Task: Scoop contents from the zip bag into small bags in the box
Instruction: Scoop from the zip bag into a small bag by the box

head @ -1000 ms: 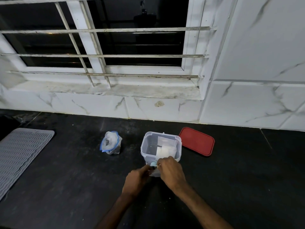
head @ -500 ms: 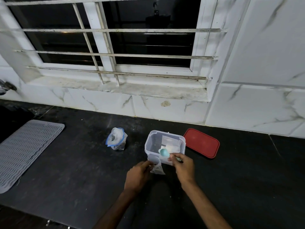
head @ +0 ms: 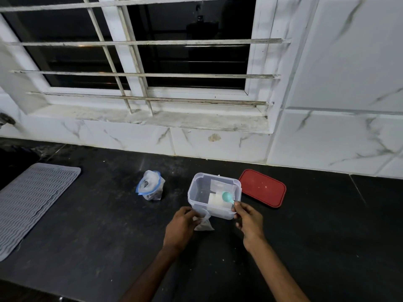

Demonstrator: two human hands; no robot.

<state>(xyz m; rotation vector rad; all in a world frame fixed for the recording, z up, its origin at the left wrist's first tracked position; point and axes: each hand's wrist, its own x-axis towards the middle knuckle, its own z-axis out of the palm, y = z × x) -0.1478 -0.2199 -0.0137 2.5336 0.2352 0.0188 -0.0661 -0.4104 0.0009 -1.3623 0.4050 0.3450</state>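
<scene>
A clear plastic box [head: 195,194] stands on the black counter with small white bags [head: 218,200] inside. My left hand [head: 182,227] pinches one small clear bag [head: 204,223] just in front of the box. My right hand [head: 248,221] holds a teal scoop [head: 227,196] by its handle, with the bowl over the box's right side. The zip bag [head: 150,187], blue-rimmed and open at the top, stands to the left of the box, apart from both hands.
A red lid [head: 262,188] lies flat right of the box. A grey ribbed mat [head: 28,201] covers the counter's left end. White marble tiles and a barred window sill [head: 152,118] rise behind the counter.
My right hand has drawn away from the small bag to the right, lifting the teal scoop over the box. My left hand keeps its hold on the small bag.
</scene>
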